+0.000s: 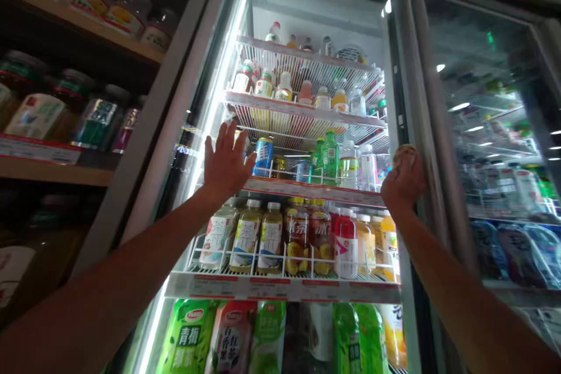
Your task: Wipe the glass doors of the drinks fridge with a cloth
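Observation:
I face a lit drinks fridge with white wire shelves (pixel 302 112) full of bottles. My left hand (pixel 227 159) is raised with its fingers spread and stretched, its palm flat toward the left side of the fridge front, just beside a blue can (pixel 263 156). My right hand (pixel 404 180) is closed around a small beige wad, perhaps a cloth (pixel 404 153), and presses it against the grey frame (pixel 405 99) at the fridge's right side. Tea bottles (pixel 245 236) and juice bottles (pixel 346 242) stand on the shelf below both hands.
A second fridge with a closed glass door (pixel 491 146) stands to the right. Wooden shelves (pixel 52 158) with jars and bottles fill the left wall. Large green bottles (pixel 190 339) stand on the lowest visible shelf.

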`<action>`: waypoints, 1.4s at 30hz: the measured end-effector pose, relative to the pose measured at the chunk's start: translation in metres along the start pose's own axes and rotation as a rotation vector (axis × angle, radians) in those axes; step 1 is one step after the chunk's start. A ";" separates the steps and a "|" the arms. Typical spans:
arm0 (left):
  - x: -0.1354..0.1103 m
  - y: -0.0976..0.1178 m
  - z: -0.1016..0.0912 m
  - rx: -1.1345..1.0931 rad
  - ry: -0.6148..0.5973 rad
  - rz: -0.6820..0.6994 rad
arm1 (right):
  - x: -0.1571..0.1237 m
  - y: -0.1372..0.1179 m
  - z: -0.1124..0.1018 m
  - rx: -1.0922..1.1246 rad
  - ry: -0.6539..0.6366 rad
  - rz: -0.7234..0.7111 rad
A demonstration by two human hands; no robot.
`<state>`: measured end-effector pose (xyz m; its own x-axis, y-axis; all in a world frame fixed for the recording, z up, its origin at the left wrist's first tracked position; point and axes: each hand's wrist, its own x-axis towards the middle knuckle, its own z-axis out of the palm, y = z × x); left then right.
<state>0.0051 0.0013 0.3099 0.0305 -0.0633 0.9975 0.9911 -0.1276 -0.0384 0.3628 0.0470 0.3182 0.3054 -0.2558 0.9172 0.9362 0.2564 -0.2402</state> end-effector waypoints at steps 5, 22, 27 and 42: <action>0.020 -0.010 0.004 0.031 -0.003 -0.015 | -0.005 -0.078 0.014 0.065 -0.112 -0.161; 0.123 -0.044 0.003 0.051 0.052 0.144 | 0.057 -0.179 0.044 0.144 -0.219 -0.322; 0.129 -0.056 -0.001 0.048 0.052 0.193 | 0.072 -0.170 0.053 0.140 -0.181 -0.392; 0.172 -0.098 -0.008 -0.073 0.075 0.083 | 0.091 -0.289 0.071 0.184 -0.313 -0.516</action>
<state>-0.0881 -0.0047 0.4850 0.0991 -0.1500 0.9837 0.9735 -0.1904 -0.1271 0.1073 0.0157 0.4940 -0.2689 -0.1118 0.9567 0.8957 0.3361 0.2910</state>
